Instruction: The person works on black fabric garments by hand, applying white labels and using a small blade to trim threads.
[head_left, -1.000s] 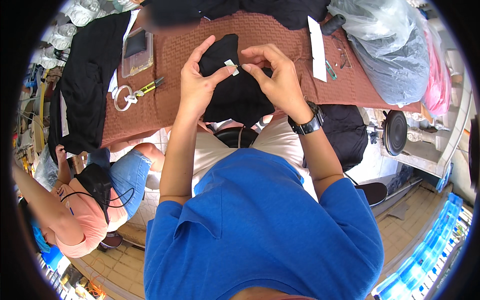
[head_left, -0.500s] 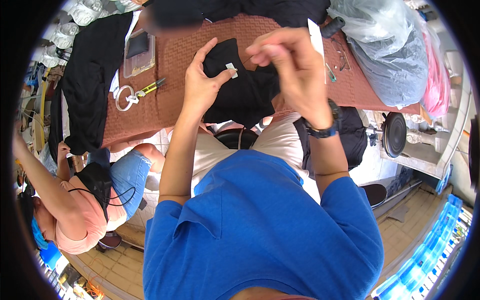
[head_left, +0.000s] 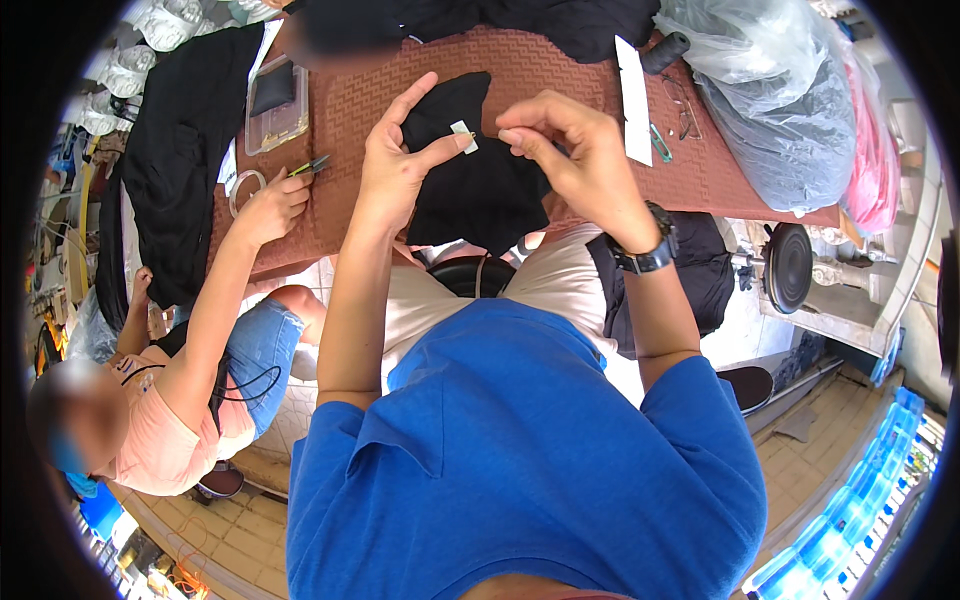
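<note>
Between thumb and fingers, my left hand (head_left: 393, 165) grips a piece of black cloth (head_left: 475, 195) that hangs over the table's near edge toward my lap. Its thumb presses beside a small white tag (head_left: 463, 137) on the cloth, where a tiny gold-coloured bit shows. Just right of the tag, my right hand (head_left: 575, 155) is closed in a pinch above the cloth. Whatever sits between those fingertips is too fine to make out.
A co-worker's hand (head_left: 272, 208) at the left holds yellow thread snips (head_left: 308, 167) near a clear box (head_left: 278, 125). Black garments (head_left: 185, 130) lie left. A white strip (head_left: 634, 105), black thread spool (head_left: 666, 53), green safety pin (head_left: 660, 143) and plastic bag (head_left: 780, 120) are at right.
My right hand has come lower and closer to the tag; the thin needle-like line at its fingers no longer shows. The co-worker has reached in and picked up the yellow snips.
</note>
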